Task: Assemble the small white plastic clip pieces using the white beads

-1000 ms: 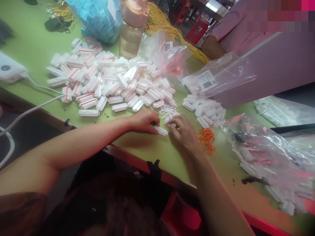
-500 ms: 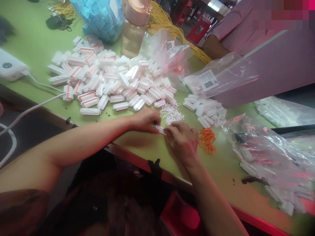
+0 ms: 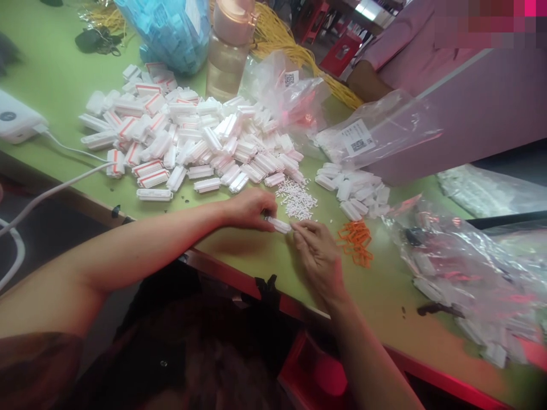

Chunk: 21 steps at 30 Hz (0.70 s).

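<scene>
Over the green table's front part, my left hand [image 3: 253,209] is closed on one end of a white plastic piece [image 3: 280,225]. My right hand [image 3: 318,250] has its thumb and index finger pinched at the piece's other end; anything between those fingertips is too small to make out. Just beyond the hands lies a pile of tiny white pins [image 3: 298,198]. Orange clips [image 3: 357,243] lie to the right of my right hand. A large heap of white plastic pieces [image 3: 183,131] spreads behind my left hand, and smaller white parts [image 3: 354,189] sit beyond the orange clips.
A bottle [image 3: 227,51] and a blue bag [image 3: 171,34] stand at the back. Clear plastic bags [image 3: 461,256] lie at the right. A white device [image 3: 17,119] with cables is at the left. A person's arm [image 3: 371,82] shows behind a panel [image 3: 461,114].
My right hand's fingers have shifted slightly and show more of the white piece's right end. My left hand keeps its hold. The whole view has moved a little.
</scene>
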Motion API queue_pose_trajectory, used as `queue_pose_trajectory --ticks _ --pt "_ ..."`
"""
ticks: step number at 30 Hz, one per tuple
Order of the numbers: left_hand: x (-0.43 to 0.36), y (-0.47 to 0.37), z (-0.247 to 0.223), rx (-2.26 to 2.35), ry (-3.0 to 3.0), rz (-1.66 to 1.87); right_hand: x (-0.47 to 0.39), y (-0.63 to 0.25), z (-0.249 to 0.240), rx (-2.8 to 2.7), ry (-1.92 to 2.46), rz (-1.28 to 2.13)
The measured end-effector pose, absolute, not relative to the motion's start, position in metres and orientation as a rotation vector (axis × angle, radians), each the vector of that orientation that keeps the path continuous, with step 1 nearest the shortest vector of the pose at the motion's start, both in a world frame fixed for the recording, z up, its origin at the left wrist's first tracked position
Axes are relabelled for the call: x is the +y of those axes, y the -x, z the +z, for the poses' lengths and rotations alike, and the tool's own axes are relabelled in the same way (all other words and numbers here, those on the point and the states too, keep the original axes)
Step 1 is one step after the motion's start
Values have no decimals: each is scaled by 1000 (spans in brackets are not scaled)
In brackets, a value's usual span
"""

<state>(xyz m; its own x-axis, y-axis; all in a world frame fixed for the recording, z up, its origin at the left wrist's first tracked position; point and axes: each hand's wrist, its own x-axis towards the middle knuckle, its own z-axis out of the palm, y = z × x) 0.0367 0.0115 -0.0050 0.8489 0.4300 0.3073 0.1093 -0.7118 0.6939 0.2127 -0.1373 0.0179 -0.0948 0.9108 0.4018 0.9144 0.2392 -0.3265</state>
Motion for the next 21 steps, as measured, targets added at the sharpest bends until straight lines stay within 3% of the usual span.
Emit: queue_pose_trajectory --ticks 11,14,18,21 --pt "12 -36 -6 372 -2319 598 -140 -192 19 -2278 1736 -518" --pt "11 -35 -5 386 -2315 587 -135 -193 22 -2247 1729 -423" --pt "11 -35 -2 421 -2343 537 -132 -225 19 -1891 1740 12" --pt "10 -35 0 412 -2360 519 -135 -254 14 -1627 1893 76"
